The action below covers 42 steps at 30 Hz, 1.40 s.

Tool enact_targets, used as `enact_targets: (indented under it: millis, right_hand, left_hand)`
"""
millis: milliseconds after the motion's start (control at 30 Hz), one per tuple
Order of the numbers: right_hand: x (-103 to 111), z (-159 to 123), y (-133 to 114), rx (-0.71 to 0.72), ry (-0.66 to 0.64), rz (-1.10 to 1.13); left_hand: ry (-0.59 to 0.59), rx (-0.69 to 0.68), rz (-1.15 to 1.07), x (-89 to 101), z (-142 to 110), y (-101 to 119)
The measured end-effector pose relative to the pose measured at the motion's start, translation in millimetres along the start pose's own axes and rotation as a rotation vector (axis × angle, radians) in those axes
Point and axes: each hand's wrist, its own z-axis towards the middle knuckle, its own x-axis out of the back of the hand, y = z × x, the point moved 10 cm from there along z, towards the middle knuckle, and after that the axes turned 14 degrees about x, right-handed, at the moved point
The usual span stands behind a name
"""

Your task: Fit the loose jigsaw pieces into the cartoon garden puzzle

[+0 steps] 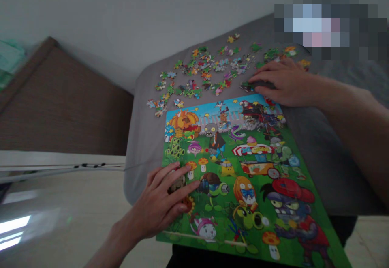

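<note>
A puzzle board [240, 170], printed with cartoon plants and zombies on a green lawn, is laid across a grey fabric surface [142, 150], with its near end projecting past the edge of the fabric. Loose jigsaw pieces [200, 71] are scattered over the fabric in a wide band beyond the board's far edge, and a few lie just off its far left corner.

The left hand [164, 199] is placed on the near left part of the board with the fingers spread, so its grip is released. A brownish patch is seen under those fingers, but whether it is a loose piece or part of the print cannot be told. The right hand [282, 83] is laid over a cluster of dark pieces [257, 84] beside the board's far edge, with the fingers curved; whether its grip is closed on them cannot be told.

The fabric surface is bounded by a white wall [106, 12] behind and a brown upholstered panel [60, 101] to the left. A white rail [60, 160] is seen beside it, and light is reflected on a glossy beige tile floor [60, 215] below. A blurred green item [9, 61] is seen at the far left.
</note>
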Motion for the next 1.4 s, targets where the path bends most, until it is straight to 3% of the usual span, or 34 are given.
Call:
enact_targets:
  millis: [333,500,667,800,933,1033,1233,1400]
  right_hand:
    - [3,0,-3,-0.014,0.007,0.014]
    - [0,0,-1,0.005,0.014,0.012]
    - [3,-1,-1,0.030,0.071,-0.003]
    - [2,-1,-1,0.072,0.046,0.012]
    - [3,-1,-1,0.077,0.040,0.039]
    - [3,-2,-2,0.067,0.039,0.049]
    - [17,1,-9,0.047,0.148,0.053]
    - [31,4,-34,0.129,0.282,0.061]
  left_hand:
    - [0.000,-0.017,0.011,1.4,2,3]
    - [0.037,0.021,-0.003,13.3,0,-10]
    - [0.167,0.076,0.044,42.8,24,-37]
    - [0.265,0.127,0.034,60.5,75,-63]
    - [0.242,0.178,-0.001,58.0,138,-91]
    - [0.210,0.279,-0.020,47.3,170,-114]
    - [0.242,0.438,-0.089,27.5,173,-156]
    - [0.290,0.517,-0.175,31.9,162,-179]
